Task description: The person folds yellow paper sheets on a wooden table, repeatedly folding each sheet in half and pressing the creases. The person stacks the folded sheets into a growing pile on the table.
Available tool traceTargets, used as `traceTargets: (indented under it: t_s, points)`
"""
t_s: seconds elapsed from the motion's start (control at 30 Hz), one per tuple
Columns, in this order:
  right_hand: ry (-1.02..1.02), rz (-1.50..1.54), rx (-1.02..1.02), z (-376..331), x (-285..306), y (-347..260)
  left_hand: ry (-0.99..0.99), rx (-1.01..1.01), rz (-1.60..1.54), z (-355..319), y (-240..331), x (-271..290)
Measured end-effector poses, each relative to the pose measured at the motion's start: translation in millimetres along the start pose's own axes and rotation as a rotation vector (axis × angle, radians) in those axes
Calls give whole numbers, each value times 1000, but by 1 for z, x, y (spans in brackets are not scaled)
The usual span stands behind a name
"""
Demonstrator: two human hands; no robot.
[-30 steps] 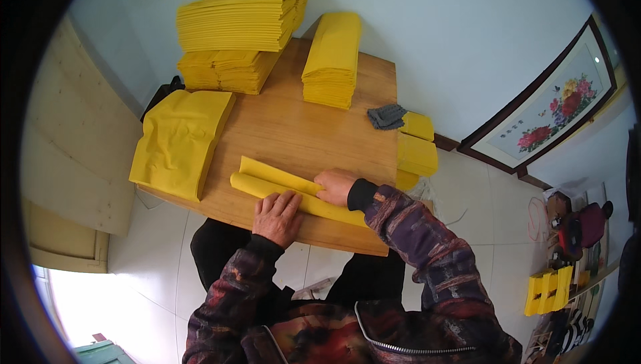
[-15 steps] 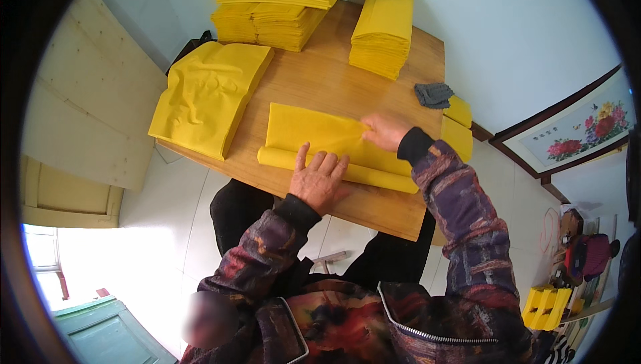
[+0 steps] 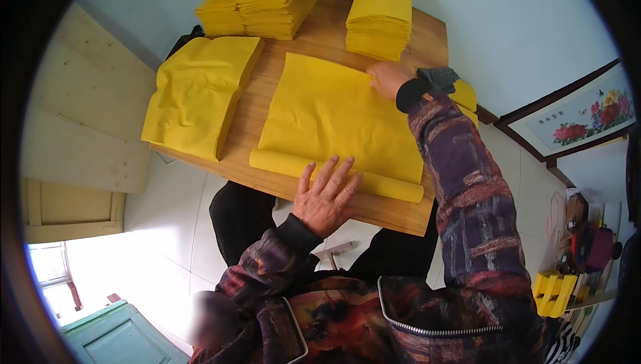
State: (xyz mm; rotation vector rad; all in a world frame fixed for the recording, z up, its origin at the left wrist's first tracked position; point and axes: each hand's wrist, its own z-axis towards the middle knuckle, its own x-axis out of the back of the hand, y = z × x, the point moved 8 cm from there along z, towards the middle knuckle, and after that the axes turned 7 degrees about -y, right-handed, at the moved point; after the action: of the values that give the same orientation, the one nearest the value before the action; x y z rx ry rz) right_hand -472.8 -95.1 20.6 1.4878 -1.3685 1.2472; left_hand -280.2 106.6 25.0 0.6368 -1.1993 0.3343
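Observation:
A wide yellow sheet [image 3: 340,110], paper or thin cloth, lies spread over the front of the wooden table, its near edge folded or rolled into a long narrow band [image 3: 387,187]. My left hand [image 3: 326,198] rests on the middle of that band, palm down, fingers spread. At the sheet's far edge, towards the right, my right hand [image 3: 390,81] pinches it between closed fingers. A dark grey cloth [image 3: 441,78] lies just beyond my right wrist.
On the table [image 3: 267,90] stand a thick yellow stack [image 3: 197,100] at left, tall folded stacks [image 3: 257,14] at the back and another stack [image 3: 378,14] at back right. A framed flower picture [image 3: 581,110] leans at the right. A pale board [image 3: 80,97] stands at left.
My right hand has moved away from me with the far edge, so the sheet now lies opened out further. My left hand has shifted slightly right and nearer me along the band.

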Motion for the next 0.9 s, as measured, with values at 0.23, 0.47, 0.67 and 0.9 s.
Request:
traceTargets:
  t_s: [0.23, 0.47, 0.67, 0.9]
  points:
    - [41, 39, -38, 22, -5, 22, 65, -13, -45, -6, -8, -11]
    - [21, 15, -52, 39, -12, 38, 192, -123, -42, -19, 0, 6]
    - [85, 71, -23, 33, -3, 33, -79, 21, -20, 1, -1, -1]
    - [140, 21, 15, 35, -2, 34, -206, 3, -67, -17, -2, -20]
